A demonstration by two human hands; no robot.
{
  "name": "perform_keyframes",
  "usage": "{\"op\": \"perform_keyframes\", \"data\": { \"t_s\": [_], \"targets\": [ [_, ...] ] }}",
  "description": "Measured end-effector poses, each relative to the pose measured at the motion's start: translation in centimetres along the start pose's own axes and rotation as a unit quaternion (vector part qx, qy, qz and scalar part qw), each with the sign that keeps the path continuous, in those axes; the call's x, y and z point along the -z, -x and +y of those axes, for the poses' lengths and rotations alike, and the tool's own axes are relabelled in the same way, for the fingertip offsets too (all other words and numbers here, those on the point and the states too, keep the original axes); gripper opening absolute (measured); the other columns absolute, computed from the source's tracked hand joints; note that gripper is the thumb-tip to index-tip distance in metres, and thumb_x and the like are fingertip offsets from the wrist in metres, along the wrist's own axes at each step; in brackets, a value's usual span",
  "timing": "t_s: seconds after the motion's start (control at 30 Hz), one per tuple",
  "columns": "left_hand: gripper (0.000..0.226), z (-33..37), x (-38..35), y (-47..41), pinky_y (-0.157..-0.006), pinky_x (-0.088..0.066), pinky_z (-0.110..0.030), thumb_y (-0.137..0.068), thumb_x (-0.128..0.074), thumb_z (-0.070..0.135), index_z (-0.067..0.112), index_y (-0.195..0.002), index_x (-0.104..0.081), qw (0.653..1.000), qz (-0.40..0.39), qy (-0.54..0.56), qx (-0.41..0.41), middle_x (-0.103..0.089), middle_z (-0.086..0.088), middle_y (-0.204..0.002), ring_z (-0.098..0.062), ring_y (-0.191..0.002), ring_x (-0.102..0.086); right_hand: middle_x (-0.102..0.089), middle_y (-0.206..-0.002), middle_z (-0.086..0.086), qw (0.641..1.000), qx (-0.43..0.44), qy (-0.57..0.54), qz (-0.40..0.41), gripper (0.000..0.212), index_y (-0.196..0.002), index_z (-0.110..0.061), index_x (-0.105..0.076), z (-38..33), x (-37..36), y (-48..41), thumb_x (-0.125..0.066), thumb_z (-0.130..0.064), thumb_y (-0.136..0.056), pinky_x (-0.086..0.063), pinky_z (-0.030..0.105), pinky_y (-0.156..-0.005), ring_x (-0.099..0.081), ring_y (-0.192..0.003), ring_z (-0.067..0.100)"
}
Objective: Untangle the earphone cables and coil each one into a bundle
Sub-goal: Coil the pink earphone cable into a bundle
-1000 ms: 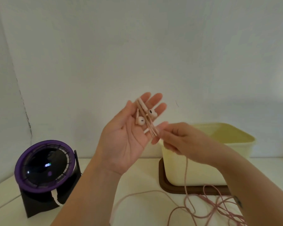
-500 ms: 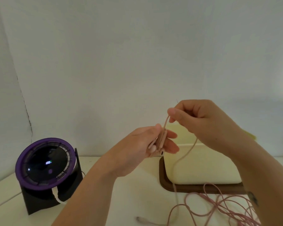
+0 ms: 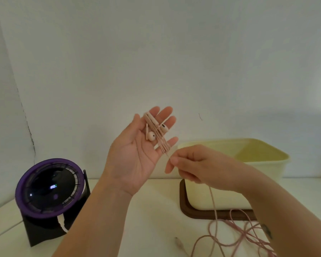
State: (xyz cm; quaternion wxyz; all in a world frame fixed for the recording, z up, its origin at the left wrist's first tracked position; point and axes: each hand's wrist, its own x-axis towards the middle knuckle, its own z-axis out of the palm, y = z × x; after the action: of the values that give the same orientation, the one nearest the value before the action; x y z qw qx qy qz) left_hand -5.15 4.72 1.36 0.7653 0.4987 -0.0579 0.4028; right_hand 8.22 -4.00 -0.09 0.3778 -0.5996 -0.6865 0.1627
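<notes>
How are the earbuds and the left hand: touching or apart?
Touching. The head view shows the earbuds lying on the left hand, against its straight fingers.

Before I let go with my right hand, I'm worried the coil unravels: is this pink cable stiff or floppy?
Probably floppy: the pink cable hangs limp from the right hand and lies in loose tangles on the table. The turns round the straight fingers of the left hand may well slip off, since nothing clamps them.
</notes>
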Motion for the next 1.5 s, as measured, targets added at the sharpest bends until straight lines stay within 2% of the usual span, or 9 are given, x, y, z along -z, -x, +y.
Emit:
{"op": "perform_keyframes", "data": {
  "t_s": [0.13, 0.3, 0.53, 0.67, 0.77, 0.93, 1.1, 1.23, 1.5],
  "targets": [
    [0.038, -0.5, 1.4, -0.3, -0.096, -0.045, -0.040, -0.101, -0.026, 0.033, 0.015, -0.118, -0.055, 0.976, 0.038, -0.216, 0.002, -0.071, 0.000, -0.109, -0.015, -0.104, -0.066, -0.045, -0.046, -0.015, 1.000, 0.006, -0.005, -0.010, 0.026, -0.085, -0.019, -0.068, -1.3, 1.0, 0.8, -0.046, -0.030, -0.097, -0.032, 0.014, -0.050, -0.037, -0.044, 0.002],
    [0.054, -1.1, 2.1, 0.5, -0.093, -0.047, -0.034, -0.096, -0.032, 0.048, 0.005, -0.108, -0.063, 0.913, -0.081, -0.388, 0.098, -0.072, -0.001, -0.097, -0.018, -0.099, -0.065, -0.040, -0.051, -0.009, 0.988, 0.049, 0.053, 0.138, 0.029, -0.074, -0.025, -0.069, -2.1, 2.7, 1.5, -0.050, -0.043, -0.087, -0.030, 0.017, -0.046, -0.032, -0.046, 0.008],
    [0.049, -0.1, 1.5, 0.5, -0.099, -0.042, -0.052, -0.096, -0.040, 0.039, 0.002, -0.120, -0.061, 0.958, -0.219, -0.043, 0.182, -0.069, -0.012, -0.107, -0.022, -0.100, -0.066, -0.037, -0.049, -0.009, 0.976, 0.042, -0.029, 0.212, 0.035, -0.063, -0.028, -0.065, -0.4, 2.1, 0.5, -0.049, -0.053, -0.081, -0.027, 0.021, -0.048, -0.030, -0.045, 0.007],
    [0.047, -0.2, 0.5, 0.2, -0.097, -0.044, -0.054, -0.098, -0.039, 0.031, -0.004, -0.126, -0.054, 0.973, -0.127, 0.151, 0.123, -0.066, -0.015, -0.118, -0.026, -0.106, -0.065, -0.041, -0.045, -0.016, 0.992, 0.028, -0.008, 0.127, 0.040, -0.078, -0.008, -0.064, 0.1, 0.1, -0.4, -0.045, -0.040, -0.094, -0.028, 0.015, -0.047, -0.033, -0.041, 0.002],
    [0.043, -0.4, 0.0, 0.0, -0.090, -0.051, -0.051, -0.100, -0.030, 0.033, 0.007, -0.121, -0.055, 0.998, 0.004, 0.069, 0.014, -0.069, -0.007, -0.113, -0.019, -0.102, -0.067, -0.043, -0.044, -0.017, 0.998, -0.006, 0.029, 0.052, 0.030, -0.083, -0.019, -0.065, -0.3, -0.4, -0.3, -0.042, -0.029, -0.099, -0.031, 0.013, -0.050, -0.040, -0.044, 0.000],
    [0.040, -1.0, 0.9, -0.4, -0.093, -0.047, -0.042, -0.101, -0.023, 0.033, 0.014, -0.117, -0.055, 0.989, 0.036, -0.141, -0.012, -0.072, -0.002, -0.108, -0.014, -0.103, -0.066, -0.050, -0.052, -0.015, 0.992, -0.028, 0.122, 0.007, 0.026, -0.084, -0.029, -0.064, -1.4, 0.0, 0.6, -0.042, -0.028, -0.099, -0.041, 0.016, -0.058, -0.047, -0.053, -0.001],
    [0.036, -1.8, 1.1, 0.2, -0.098, -0.045, -0.033, -0.101, -0.027, 0.039, 0.026, -0.112, -0.059, 0.922, -0.026, -0.386, -0.002, -0.070, 0.006, -0.110, -0.009, -0.108, -0.062, -0.059, -0.059, -0.010, 0.980, -0.016, 0.195, 0.037, 0.025, -0.079, -0.020, -0.067, -2.3, 0.6, 1.3, -0.049, -0.026, -0.095, -0.040, 0.010, -0.059, -0.052, -0.054, -0.004],
    [0.046, -2.1, 0.7, 0.6, -0.076, -0.043, -0.012, -0.102, -0.025, 0.033, 0.018, -0.069, -0.053, 0.875, -0.050, -0.481, 0.012, -0.060, 0.015, -0.079, 0.006, -0.078, -0.058, -0.064, -0.061, -0.008, 0.976, 0.012, 0.189, 0.107, 0.022, -0.067, -0.029, -0.066, -2.8, 1.4, 1.6, -0.059, -0.027, -0.088, -0.043, 0.015, -0.059, -0.056, -0.058, 0.002],
    [0.053, -2.3, 0.6, 0.8, -0.098, -0.045, -0.039, -0.097, -0.028, 0.050, 0.029, -0.069, -0.067, 0.878, -0.092, -0.463, 0.079, -0.059, 0.012, -0.067, -0.012, -0.083, -0.063, -0.060, -0.054, -0.018, 0.981, 0.021, 0.074, 0.180, 0.011, -0.073, -0.024, -0.069, -1.5, 2.6, 1.5, -0.073, -0.034, -0.078, -0.035, 0.013, -0.047, -0.045, -0.045, 0.002]
  ]
}}
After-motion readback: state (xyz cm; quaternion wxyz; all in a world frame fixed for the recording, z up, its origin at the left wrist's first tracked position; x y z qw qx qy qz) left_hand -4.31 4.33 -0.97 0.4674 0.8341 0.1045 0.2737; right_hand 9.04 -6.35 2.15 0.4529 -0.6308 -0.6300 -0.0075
